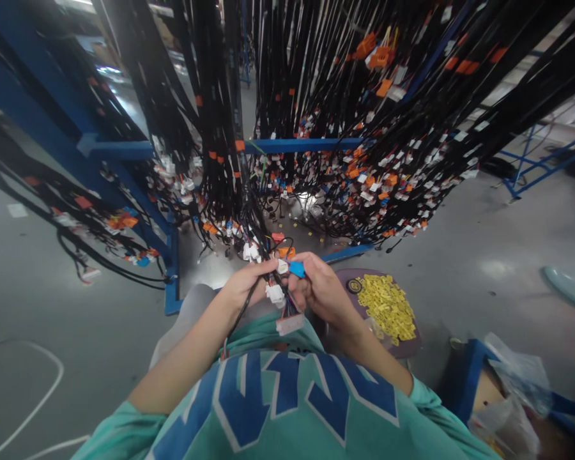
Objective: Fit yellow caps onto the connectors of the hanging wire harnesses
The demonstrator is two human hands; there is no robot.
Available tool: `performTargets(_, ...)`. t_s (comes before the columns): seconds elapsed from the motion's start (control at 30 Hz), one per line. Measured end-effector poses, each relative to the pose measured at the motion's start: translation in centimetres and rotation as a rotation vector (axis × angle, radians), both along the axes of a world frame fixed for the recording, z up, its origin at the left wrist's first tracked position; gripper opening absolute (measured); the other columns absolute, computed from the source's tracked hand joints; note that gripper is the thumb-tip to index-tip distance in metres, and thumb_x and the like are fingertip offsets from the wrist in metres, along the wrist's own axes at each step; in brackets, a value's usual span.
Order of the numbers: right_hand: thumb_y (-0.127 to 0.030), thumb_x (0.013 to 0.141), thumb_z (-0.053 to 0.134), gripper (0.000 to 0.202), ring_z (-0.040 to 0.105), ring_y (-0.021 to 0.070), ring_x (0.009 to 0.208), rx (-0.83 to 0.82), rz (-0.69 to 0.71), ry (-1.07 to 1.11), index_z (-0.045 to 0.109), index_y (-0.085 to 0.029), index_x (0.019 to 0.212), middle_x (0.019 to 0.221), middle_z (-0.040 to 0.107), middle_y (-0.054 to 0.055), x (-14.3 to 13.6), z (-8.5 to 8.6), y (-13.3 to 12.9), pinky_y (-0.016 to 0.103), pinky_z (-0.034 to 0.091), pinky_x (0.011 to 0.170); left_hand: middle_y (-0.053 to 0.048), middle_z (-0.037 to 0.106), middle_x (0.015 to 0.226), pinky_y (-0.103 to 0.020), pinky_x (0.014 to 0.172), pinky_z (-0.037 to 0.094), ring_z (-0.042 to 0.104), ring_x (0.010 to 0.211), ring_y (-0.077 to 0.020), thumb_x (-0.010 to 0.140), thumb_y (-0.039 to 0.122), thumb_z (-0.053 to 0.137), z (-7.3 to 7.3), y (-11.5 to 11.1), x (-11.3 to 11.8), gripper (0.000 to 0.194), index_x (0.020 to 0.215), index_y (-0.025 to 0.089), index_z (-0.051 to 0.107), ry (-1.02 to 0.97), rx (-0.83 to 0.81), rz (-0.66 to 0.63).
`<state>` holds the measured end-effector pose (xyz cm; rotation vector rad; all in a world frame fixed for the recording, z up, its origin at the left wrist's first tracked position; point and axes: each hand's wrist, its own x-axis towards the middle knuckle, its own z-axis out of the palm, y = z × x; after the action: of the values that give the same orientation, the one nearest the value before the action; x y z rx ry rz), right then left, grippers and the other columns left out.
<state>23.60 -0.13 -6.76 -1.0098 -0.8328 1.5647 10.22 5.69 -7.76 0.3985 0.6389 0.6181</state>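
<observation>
The left hand of the person is closed around a bundle of thin black cables, and its thumb presses at a small white plastic connector. The right hand is also closed: its thumb and index finger pinch a small bright blue plastic connector. This blue connector is just beside the white one, in front of the person's body; whether the 2 are joined, I cannot tell.

Below them, between the hands, hangs a blocky white plastic connector, and lower there is a wide pale plastic connector with several coloured wires. Above the fingers are an orange plastic connector and a group of white plastic connectors.

Behind the hands, many long black cable harnesses hang down, with white and orange connectors near their lower ends, around a blue metal frame. Near the right forearm is a dull purple tray, which carries a heap of small yellow plastic pieces and 1 round black object. The floor is smooth and grey.
</observation>
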Motion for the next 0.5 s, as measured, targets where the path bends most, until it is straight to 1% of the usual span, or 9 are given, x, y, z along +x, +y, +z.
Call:
performTargets(0.1, -0.051, 0.068, 0.058, 0.039, 0.037, 0.0037, 0.026, 0.029, -0.042, -0.132, 0.047, -0.017, 0.085, 0.045, 0.052, -0.008, -0.4, -0.2, 0.4, 0.013, 0.024, 0.027, -0.008, 0.065, 0.06, -0.024, 0.054, 0.051, 0.06, 0.051, -0.014, 0.069, 0.006, 0.059, -0.6, -0.1, 0.0, 0.005, 0.072, 0.006, 0.062, 0.021, 0.053, 0.007)
performTargets(0.2, -0.051, 0.07, 0.055, 0.038, 0.032, 0.0025, 0.026, 0.047, -0.07, -0.192, 0.049, -0.016, 0.084, 0.041, 0.048, -0.009, -0.8, -0.1, 0.5, 0.013, 0.019, 0.027, -0.007, 0.064, 0.056, -0.024, 0.05, 0.049, 0.058, 0.047, -0.0136, 0.064, 0.008, 0.063, -1.0, 0.0, 0.0, 0.005, 0.068, 0.005, 0.063, 0.05, 0.112, 0.006)
performTargets(0.27, -0.053, 0.072, 0.05, 0.039, 0.029, 0.0025, 0.026, 0.018, -0.078, -0.171, 0.048, -0.016, 0.085, 0.04, 0.046, -0.009, -1.0, -0.1, 0.5, 0.013, 0.016, 0.027, -0.008, 0.065, 0.055, -0.024, 0.051, 0.049, 0.059, 0.048, -0.0141, 0.063, 0.007, 0.062, -1.1, 0.0, 0.0, 0.006, 0.068, 0.005, 0.064, 0.062, 0.147, 0.004)
performTargets(0.37, -0.054, 0.074, 0.048, 0.039, 0.028, 0.0028, 0.026, -0.039, -0.105, -0.113, 0.044, -0.018, 0.087, 0.039, 0.046, -0.009, -1.5, -0.2, 0.6, 0.014, 0.014, 0.028, -0.009, 0.065, 0.057, -0.028, 0.058, 0.051, 0.061, 0.054, -0.0174, 0.06, 0.007, 0.06, -1.0, -0.1, -0.1, 0.011, 0.07, 0.004, 0.065, 0.049, 0.193, -0.015)
performTargets(0.43, -0.054, 0.073, 0.048, 0.038, 0.027, 0.0029, 0.025, -0.071, -0.123, -0.068, 0.043, -0.018, 0.085, 0.039, 0.046, -0.009, -1.8, -0.5, 0.7, 0.014, 0.014, 0.028, -0.009, 0.065, 0.056, -0.032, 0.062, 0.051, 0.063, 0.057, -0.02, 0.059, 0.008, 0.061, -0.9, -0.3, -0.1, 0.016, 0.074, 0.005, 0.066, 0.027, 0.22, -0.045)
performTargets(0.5, -0.057, 0.071, 0.049, 0.04, 0.026, 0.0028, 0.025, -0.099, -0.139, -0.023, 0.042, -0.018, 0.081, 0.038, 0.045, -0.009, -2.2, -0.9, 0.7, 0.015, 0.014, 0.027, -0.008, 0.064, 0.053, -0.034, 0.062, 0.052, 0.063, 0.057, -0.0214, 0.058, 0.01, 0.062, -0.8, -0.5, -0.1, 0.02, 0.078, 0.006, 0.065, 0.011, 0.238, -0.069)
